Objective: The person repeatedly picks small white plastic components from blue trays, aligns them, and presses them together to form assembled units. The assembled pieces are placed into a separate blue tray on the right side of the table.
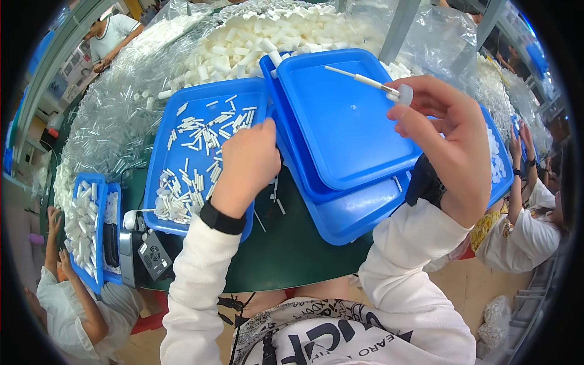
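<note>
My right hand [450,118] is raised over the right side of the stacked blue trays. Its thumb and fingers pinch a thin white rod-like part [365,81] by a round translucent cap [405,94], and the narrow tip points left. My left hand [250,159] is closed above the right edge of a blue tray [159,149]. Whatever its fingers hold, if anything, is hidden. Many short white sticks [193,131] lie scattered in that tray, with a second heap of sticks and small caps nearer me.
Empty-looking blue trays [347,134] are stacked at center right. White cylinders [255,33] and clear tubes [112,131] pile up behind. A black boxy device [154,254] stands front left. Co-workers sit on both sides, one near a tray of white tubes [82,225].
</note>
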Available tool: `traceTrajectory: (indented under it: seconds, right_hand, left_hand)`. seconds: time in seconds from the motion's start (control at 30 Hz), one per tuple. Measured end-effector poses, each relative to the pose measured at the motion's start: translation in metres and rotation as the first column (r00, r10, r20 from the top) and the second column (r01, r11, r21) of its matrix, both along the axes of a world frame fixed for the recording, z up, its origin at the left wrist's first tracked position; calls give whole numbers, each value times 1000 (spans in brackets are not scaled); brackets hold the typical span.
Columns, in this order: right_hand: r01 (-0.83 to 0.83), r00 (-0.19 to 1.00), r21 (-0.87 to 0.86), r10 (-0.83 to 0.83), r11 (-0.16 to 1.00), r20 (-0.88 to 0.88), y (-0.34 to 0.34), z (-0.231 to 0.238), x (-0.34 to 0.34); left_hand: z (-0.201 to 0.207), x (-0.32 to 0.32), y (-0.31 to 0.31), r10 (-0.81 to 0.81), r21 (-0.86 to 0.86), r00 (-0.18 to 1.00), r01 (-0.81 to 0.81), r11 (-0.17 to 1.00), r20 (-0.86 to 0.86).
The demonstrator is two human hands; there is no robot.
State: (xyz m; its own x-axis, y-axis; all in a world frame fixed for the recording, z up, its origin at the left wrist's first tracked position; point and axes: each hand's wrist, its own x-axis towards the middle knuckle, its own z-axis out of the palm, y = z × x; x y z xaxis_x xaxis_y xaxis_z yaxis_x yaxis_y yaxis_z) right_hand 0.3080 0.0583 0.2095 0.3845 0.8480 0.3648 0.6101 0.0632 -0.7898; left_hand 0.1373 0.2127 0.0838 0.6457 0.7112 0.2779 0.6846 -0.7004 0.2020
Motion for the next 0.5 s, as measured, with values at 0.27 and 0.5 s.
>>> traceTrajectory:
  seconds: [0.27, 0.5]
  right_hand:
    - [-57, 998, 76, 59, 996, -24, 5, -5, -3]
    - [-68, 998, 69, 68, 995, 6, 10, -2, -8]
  left_hand:
    - [-22, -4, -15, -52, 107, 995, 61, 992, -85]
    - [-17, -6, -13, -96, 67, 993, 101, 993, -65]
